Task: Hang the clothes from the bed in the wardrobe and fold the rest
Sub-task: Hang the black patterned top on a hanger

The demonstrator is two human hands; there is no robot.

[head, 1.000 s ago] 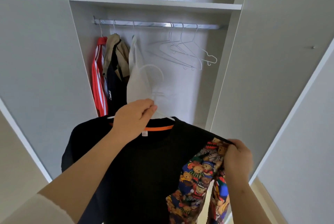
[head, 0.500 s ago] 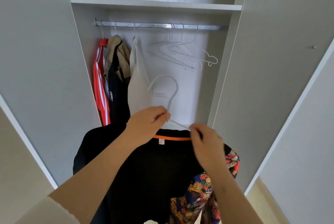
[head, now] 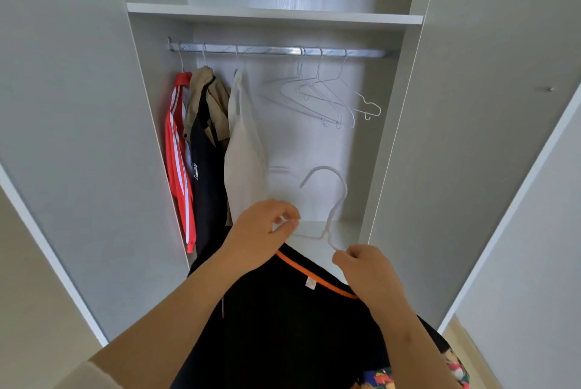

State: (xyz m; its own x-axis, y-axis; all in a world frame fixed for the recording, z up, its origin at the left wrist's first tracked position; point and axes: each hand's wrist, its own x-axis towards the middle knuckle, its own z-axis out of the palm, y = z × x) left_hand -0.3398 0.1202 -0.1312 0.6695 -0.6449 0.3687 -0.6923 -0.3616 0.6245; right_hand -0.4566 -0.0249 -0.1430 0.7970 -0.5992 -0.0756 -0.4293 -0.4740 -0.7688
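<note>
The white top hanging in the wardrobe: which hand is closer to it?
Left. The left hand pinches the hanger just below the white top, nearly overlapping its hem. The right hand holds the hanger's other shoulder, farther right.

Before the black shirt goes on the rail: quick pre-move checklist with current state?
1. Left hand grips the white hanger: ok.
2. Right hand pinches the hanger's other arm: ok.
3. Black shirt seated on both hanger arms: cannot tell, shoulders hidden.
4. Hook free of the rail, well below it: ok.
5. Free rail space between the white garment and the empty hangers: ok.
</note>
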